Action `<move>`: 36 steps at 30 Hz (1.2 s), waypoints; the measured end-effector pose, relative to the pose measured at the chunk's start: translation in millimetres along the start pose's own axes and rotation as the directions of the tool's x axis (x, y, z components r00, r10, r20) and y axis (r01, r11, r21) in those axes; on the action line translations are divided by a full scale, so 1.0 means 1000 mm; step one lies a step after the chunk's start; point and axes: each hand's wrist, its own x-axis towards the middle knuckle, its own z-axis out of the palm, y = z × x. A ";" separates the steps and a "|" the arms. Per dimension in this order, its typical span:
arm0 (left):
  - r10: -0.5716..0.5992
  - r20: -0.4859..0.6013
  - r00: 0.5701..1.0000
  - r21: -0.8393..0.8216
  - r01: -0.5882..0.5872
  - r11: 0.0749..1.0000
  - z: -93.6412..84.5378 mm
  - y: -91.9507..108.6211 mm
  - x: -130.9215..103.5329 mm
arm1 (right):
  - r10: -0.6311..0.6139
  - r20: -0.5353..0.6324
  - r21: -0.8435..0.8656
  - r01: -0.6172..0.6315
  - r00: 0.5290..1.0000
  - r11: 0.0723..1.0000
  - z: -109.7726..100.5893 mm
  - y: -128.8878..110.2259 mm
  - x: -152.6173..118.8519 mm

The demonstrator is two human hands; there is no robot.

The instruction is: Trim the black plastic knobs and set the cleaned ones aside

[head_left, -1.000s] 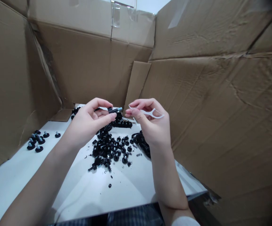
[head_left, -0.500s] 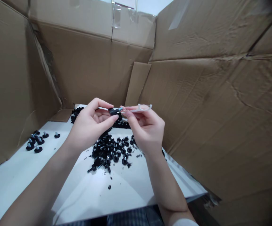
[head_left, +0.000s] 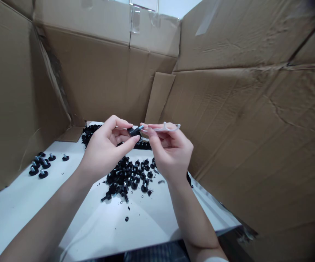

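Note:
My left hand (head_left: 105,145) pinches a black levelling foot (head_left: 134,131) between thumb and fingertips. Its metal threaded stud points right, toward my other hand. In my right hand (head_left: 170,149), closed, is a slim white tool (head_left: 166,127) with a curved, loop-like end sticking out to the right. Its tip is close to the stud; whether the two touch I cannot tell. Below both hands lies a pile of similar black feet (head_left: 126,174) with metal studs.
On the left, several black feet (head_left: 43,173) stand stud-up on the white table (head_left: 97,225). Small black scraps and a ring (head_left: 126,219) lie in front of the pile. More black parts (head_left: 88,134) sit at the back. Cardboard walls (head_left: 105,80) enclose the back and sides.
Both hands have shifted slightly to the right, still holding the foot and the white tool. The white tool sits a little further right. The pile looks unchanged.

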 end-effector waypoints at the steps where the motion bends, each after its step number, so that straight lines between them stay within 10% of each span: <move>1: 0.001 0.001 1.000 -0.001 -0.001 1.000 0.000 0.000 0.000 | -0.007 0.006 -0.004 0.007 1.000 1.000 0.000 0.000 0.000; 12: -0.135 0.045 0.990 -0.174 0.141 0.975 0.000 -0.001 0.001 | -0.379 0.075 -0.323 0.382 0.922 0.866 -0.004 0.001 0.004; 36: -0.114 0.098 0.989 -0.277 0.137 0.951 0.000 0.001 0.000 | -0.355 0.003 -0.138 0.352 0.935 0.926 -0.003 0.002 0.001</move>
